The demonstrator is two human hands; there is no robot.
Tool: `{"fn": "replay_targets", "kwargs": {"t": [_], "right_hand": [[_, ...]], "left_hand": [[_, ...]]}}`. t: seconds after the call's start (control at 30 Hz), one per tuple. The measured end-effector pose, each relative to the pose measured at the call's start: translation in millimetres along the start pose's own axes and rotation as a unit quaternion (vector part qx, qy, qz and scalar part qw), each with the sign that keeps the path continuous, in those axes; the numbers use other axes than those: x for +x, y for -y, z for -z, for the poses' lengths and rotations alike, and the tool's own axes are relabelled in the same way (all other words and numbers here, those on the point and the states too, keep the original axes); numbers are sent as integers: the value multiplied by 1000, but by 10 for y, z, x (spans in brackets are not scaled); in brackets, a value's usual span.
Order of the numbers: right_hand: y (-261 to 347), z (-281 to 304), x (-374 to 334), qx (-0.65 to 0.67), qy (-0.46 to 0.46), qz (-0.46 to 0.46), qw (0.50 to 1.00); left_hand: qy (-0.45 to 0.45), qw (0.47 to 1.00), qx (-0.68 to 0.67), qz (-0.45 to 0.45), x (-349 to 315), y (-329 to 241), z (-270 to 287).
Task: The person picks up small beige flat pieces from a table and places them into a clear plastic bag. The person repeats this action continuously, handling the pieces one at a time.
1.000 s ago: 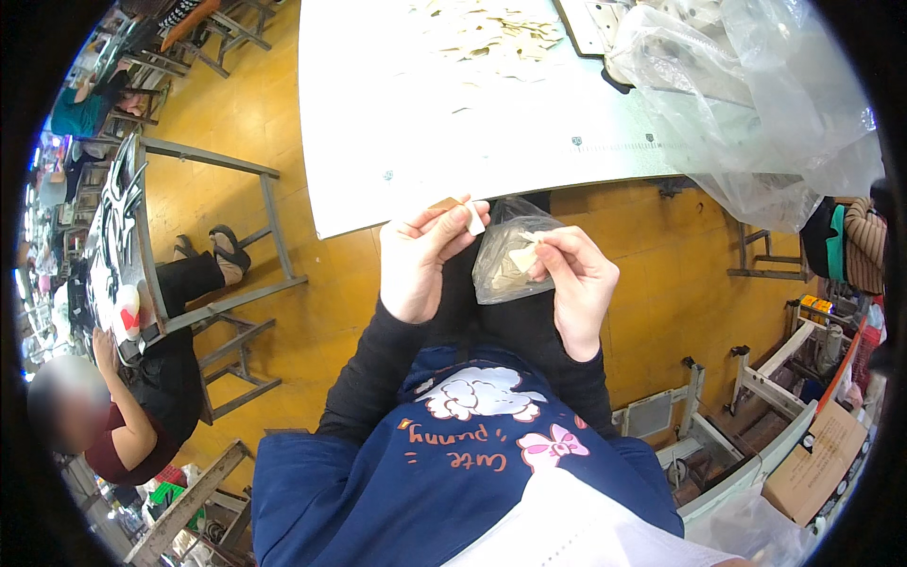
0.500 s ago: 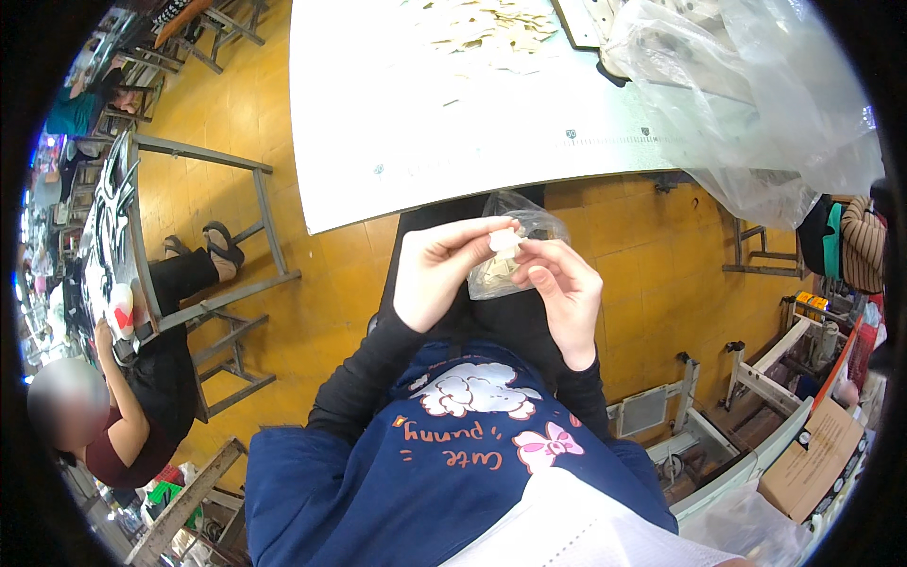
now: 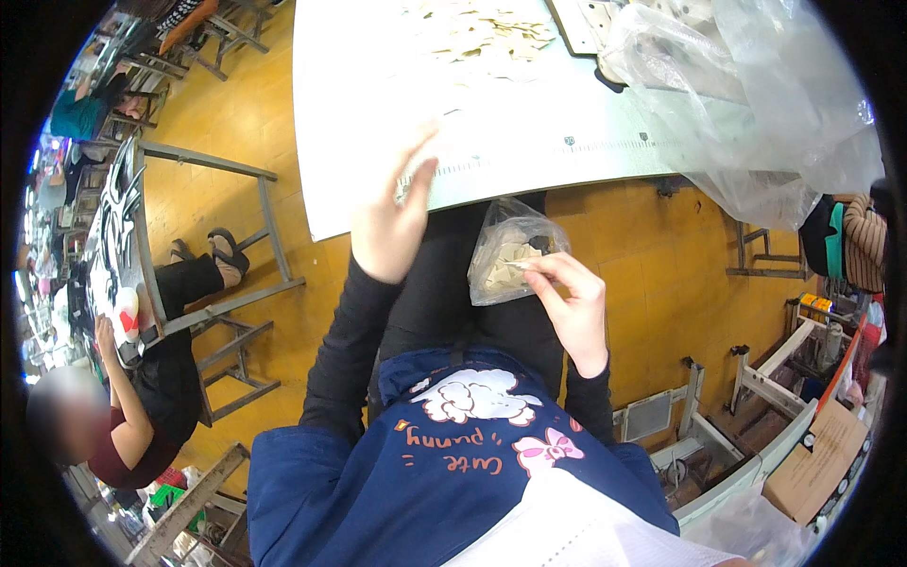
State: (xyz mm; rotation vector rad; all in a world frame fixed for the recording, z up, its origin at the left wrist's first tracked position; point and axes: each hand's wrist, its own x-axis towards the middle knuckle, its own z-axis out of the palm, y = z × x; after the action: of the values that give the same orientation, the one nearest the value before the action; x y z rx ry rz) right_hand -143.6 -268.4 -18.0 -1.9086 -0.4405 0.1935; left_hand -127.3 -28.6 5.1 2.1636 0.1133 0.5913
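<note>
My left hand (image 3: pixel 390 222) is raised over the near edge of the white table (image 3: pixel 364 123), slightly blurred. Its fingers and thumb are apart and nothing shows between them. Lower and to the right, my right hand (image 3: pixel 574 300) pinches a small flat pale piece (image 3: pixel 521 266) between thumb and fingertips. That piece is just over a clear plastic bag (image 3: pixel 484 286) on my lap, which holds several cream-coloured flat pieces (image 3: pixel 510 274). More such cut pieces (image 3: pixel 491 36) lie loosely scattered at the far side of the table.
A large clear plastic sheet (image 3: pixel 794 113) hangs over the table's right corner. Metal frames (image 3: pixel 213 314) stand at left beside a seated person (image 3: pixel 123 430). At lower right are a cardboard box (image 3: pixel 814 463) and a metal stand (image 3: pixel 694 430). Yellow tiled floor (image 3: pixel 652 302) shows between.
My hands have parted. The left has let go of the pale piece and moved up and left toward the table; the right stays by the bag with a pale piece.
</note>
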Motion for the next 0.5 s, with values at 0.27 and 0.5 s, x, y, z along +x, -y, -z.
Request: {"fn": "replay_targets", "kwargs": {"t": [0.27, 0.5], "right_hand": [[-9, 46, -81, -58, 11, -82, 995], [21, 64, -68, -34, -5, -32, 999]], "left_hand": [[13, 995, 103, -13, 576, 398, -394], [45, 998, -17, 49, 619, 335, -330]]}}
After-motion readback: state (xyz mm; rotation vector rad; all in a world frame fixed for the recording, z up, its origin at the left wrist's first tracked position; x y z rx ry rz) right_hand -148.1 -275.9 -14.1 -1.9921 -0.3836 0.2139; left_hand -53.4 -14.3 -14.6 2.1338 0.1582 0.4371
